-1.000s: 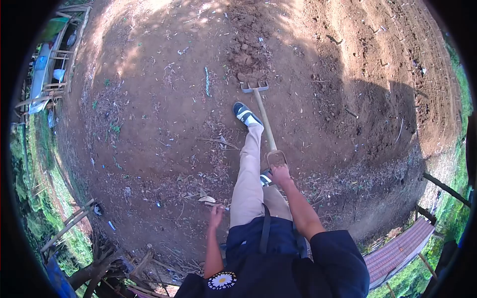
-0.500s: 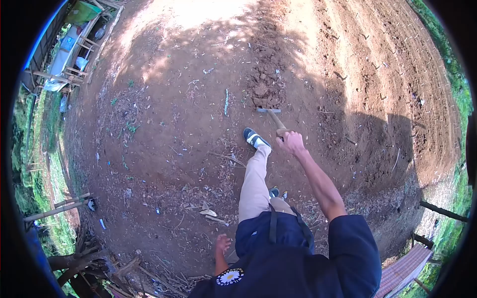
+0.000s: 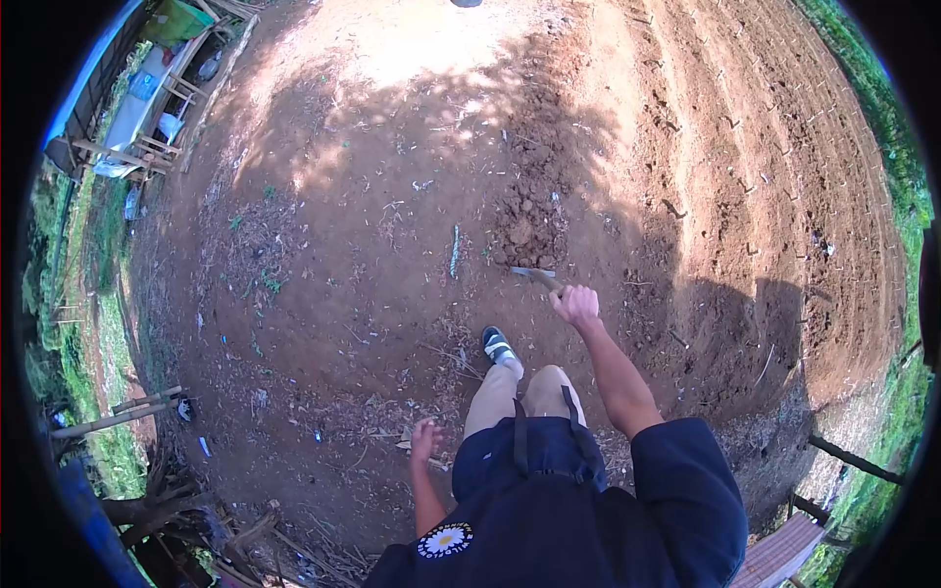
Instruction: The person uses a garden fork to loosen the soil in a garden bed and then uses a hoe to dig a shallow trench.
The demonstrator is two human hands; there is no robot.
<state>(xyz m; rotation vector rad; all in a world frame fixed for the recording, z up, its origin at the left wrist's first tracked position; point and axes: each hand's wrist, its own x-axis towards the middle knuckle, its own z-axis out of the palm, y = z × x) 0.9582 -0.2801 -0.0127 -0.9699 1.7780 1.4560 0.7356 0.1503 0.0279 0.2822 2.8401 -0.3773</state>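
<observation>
My right hand (image 3: 576,306) is closed around the wooden handle of a hoe (image 3: 545,281). The hoe's metal blade rests at the near end of a strip of broken, clumpy soil (image 3: 532,220). My left hand (image 3: 425,441) hangs free beside my left thigh, its fingers loosely apart and holding nothing. Just short of the blade, my left foot in a dark shoe with pale bands (image 3: 498,345) stands on the bare ground. My right knee (image 3: 547,387) is bent forward, with that foot hidden below.
Furrowed soil with rows of small stalks (image 3: 750,186) stretches along the right. A pale green strip (image 3: 455,252) and scattered dry leaves lie on the ground. At upper left stands a wooden structure (image 3: 147,147); bamboo poles (image 3: 127,416) and branches are at lower left.
My view has shifted, so the dug strip sits lower. The right knee has come forward, and my left hand has swung forward. The hoe stays in my right hand, its blade at the soil's edge.
</observation>
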